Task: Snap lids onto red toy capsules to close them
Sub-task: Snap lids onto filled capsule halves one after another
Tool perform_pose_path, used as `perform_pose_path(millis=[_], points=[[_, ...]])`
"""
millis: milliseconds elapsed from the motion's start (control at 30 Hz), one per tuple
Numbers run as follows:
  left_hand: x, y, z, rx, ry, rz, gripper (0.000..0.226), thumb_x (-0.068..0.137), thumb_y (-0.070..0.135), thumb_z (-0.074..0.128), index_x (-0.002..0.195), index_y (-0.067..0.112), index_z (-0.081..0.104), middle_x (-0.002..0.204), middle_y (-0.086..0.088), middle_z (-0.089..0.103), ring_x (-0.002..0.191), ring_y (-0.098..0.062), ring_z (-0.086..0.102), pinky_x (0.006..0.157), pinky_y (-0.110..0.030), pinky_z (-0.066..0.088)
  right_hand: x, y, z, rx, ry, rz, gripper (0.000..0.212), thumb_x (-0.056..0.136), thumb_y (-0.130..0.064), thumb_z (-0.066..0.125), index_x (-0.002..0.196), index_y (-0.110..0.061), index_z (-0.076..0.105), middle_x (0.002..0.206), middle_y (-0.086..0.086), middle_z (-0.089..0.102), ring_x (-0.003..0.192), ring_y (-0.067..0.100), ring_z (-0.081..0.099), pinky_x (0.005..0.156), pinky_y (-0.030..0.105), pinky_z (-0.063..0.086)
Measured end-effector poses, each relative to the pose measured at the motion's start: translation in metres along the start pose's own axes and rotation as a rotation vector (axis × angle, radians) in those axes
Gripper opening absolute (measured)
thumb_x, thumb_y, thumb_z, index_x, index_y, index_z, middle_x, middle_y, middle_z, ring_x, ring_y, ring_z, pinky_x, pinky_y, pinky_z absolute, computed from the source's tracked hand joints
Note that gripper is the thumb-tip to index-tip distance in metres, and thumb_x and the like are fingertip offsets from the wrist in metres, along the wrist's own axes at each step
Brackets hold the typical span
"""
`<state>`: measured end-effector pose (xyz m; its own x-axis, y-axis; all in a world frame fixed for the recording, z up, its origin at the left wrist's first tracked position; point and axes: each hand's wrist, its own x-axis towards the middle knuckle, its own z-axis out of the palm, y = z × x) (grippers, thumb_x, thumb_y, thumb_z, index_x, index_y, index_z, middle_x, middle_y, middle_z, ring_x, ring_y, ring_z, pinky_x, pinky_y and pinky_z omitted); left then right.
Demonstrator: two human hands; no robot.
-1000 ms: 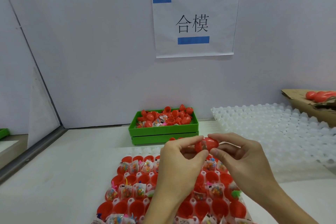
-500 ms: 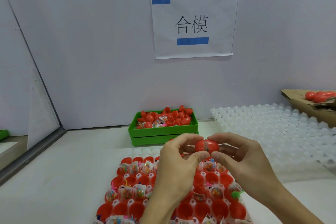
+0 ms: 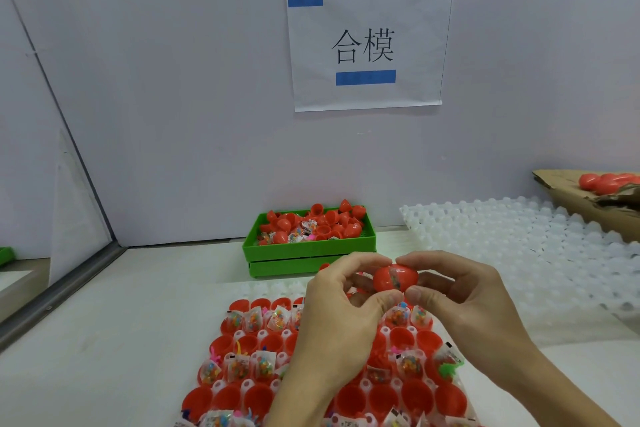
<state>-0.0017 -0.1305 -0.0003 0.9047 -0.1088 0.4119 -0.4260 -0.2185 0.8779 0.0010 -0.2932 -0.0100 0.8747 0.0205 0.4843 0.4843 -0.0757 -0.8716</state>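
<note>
where fingers cover its ends, red capsule pinched between left hand and right hand, seam blurred

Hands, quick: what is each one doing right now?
Left hand: pinches the red capsule between thumb and fingers.
Right hand: pinches the same capsule from the other side.

- Bare white table lies open at the left; the wall panel bounds it
- Green tray stands ahead; white cell trays fill the right
</note>
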Motion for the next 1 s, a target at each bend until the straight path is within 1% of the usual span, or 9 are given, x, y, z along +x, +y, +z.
perform_pose_path(millis=[200,400,467,600,700,833,1000], points=[[0.0,0.0,0.0,0.076,0.01,0.103,0.027,0.082,0.013,0.078,0.093,0.034,0.065,0.086,0.014,0.067,0.084,-0.003,0.066,0.07,-0.016,0.055,-0.001,0.0,0.002,0.023,0.025,0.009,0.039,0.077,0.012,0.072,0.09,-0.025,0.077,0.089,0.002,0.077,0.084,0.02,0.075,0.074,0.026,0.06],[0.0,-0.002,-0.007,0.166,-0.038,0.187,0.017,0.082,0.017,0.074,0.088,0.029,0.064,0.083,0.009,0.067,0.084,-0.009,0.066,0.073,-0.02,0.058,-0.003,0.0,0.004,0.018,0.004,0.022,0.038,0.078,0.012,0.071,0.092,-0.022,0.077,0.089,0.001,0.077,0.083,0.017,0.075,0.071,0.02,0.058],[0.0,-0.002,-0.009,0.174,-0.055,0.186,0.016,0.082,0.016,0.073,0.087,0.028,0.064,0.083,0.008,0.067,0.082,-0.01,0.066,0.072,-0.022,0.059,-0.003,0.001,0.004,0.013,0.001,0.027,0.038,0.078,0.013,0.071,0.093,-0.021,0.077,0.089,0.0,0.077,0.083,0.017,0.074,0.07,0.02,0.058],[0.0,-0.002,-0.009,0.168,-0.064,0.182,0.018,0.084,0.014,0.072,0.091,0.03,0.067,0.084,0.013,0.067,0.085,-0.006,0.067,0.072,-0.018,0.057,-0.004,0.0,0.005,0.029,-0.004,0.031,0.038,0.079,0.014,0.07,0.094,-0.02,0.077,0.089,0.002,0.077,0.085,0.019,0.075,0.071,0.022,0.059],[0.001,-0.003,-0.008,0.18,-0.061,0.182,0.015,0.086,0.015,0.071,0.093,0.028,0.07,0.087,0.017,0.067,0.086,-0.003,0.066,0.073,-0.017,0.057,-0.003,0.0,0.005,0.042,0.001,0.028,0.037,0.078,0.014,0.07,0.094,-0.019,0.077,0.089,0.003,0.077,0.084,0.019,0.075,0.07,0.022,0.059],[0.001,-0.003,-0.007,0.18,-0.043,0.182,0.014,0.087,0.014,0.072,0.088,0.028,0.07,0.086,0.015,0.066,0.087,-0.005,0.065,0.073,-0.015,0.056,-0.003,-0.001,0.004,0.041,0.009,0.028,0.035,0.078,0.011,0.072,0.095,-0.019,0.076,0.089,0.002,0.077,0.083,0.018,0.075,0.07,0.021,0.058],[0.001,-0.003,-0.005,0.2,-0.03,0.169,0.012,0.087,0.015,0.072,0.088,0.027,0.072,0.088,0.016,0.066,0.088,-0.003,0.066,0.07,-0.012,0.055,-0.003,-0.001,0.003,0.012,-0.004,0.015,0.035,0.078,0.011,0.072,0.096,-0.019,0.076,0.087,0.004,0.077,0.082,0.021,0.074,0.072,0.027,0.06]])
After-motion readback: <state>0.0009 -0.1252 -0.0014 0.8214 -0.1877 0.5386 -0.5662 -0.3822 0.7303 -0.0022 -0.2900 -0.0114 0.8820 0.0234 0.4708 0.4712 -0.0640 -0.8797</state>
